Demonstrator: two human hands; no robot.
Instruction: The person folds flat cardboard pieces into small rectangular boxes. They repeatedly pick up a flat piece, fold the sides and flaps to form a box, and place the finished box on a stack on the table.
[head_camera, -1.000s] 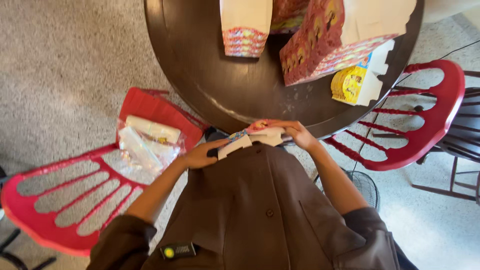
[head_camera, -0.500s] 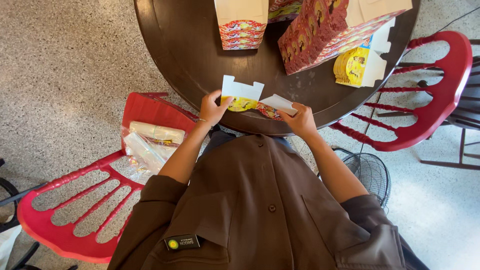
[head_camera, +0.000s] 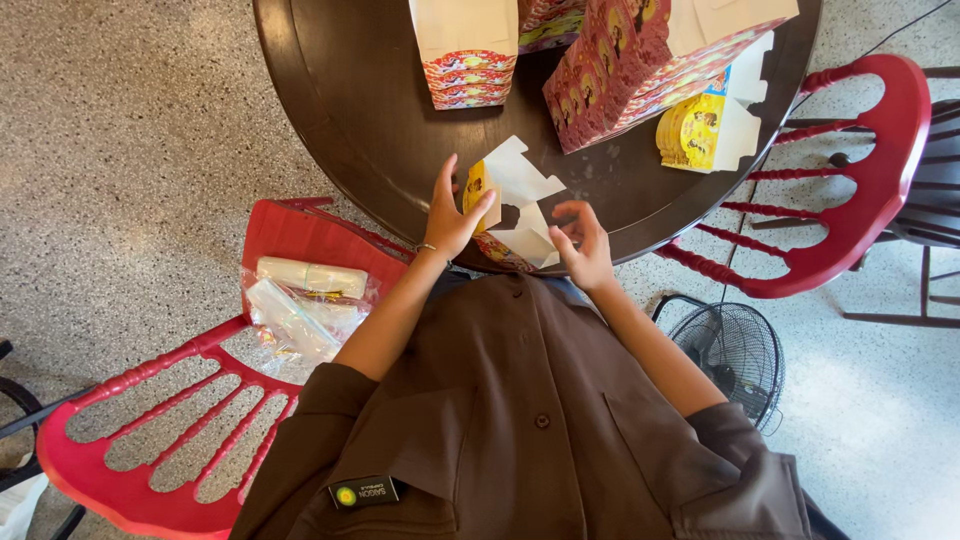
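Note:
A small flat cardboard box, white inside with a yellow and red printed outside, lies half unfolded at the near edge of the round dark table. My left hand grips its left side, thumb and fingers on the yellow panel. My right hand hovers at its right edge with fingers curled and apart, touching or almost touching a white flap.
Folded red printed boxes stand stacked at the back of the table beside a white-topped pack and a yellow flat stack. A red chair at left holds plastic-wrapped packs. Another red chair and a floor fan are at right.
The box has come up from my lap onto the table edge and has opened out. My right hand has loosened from it while the left keeps its hold.

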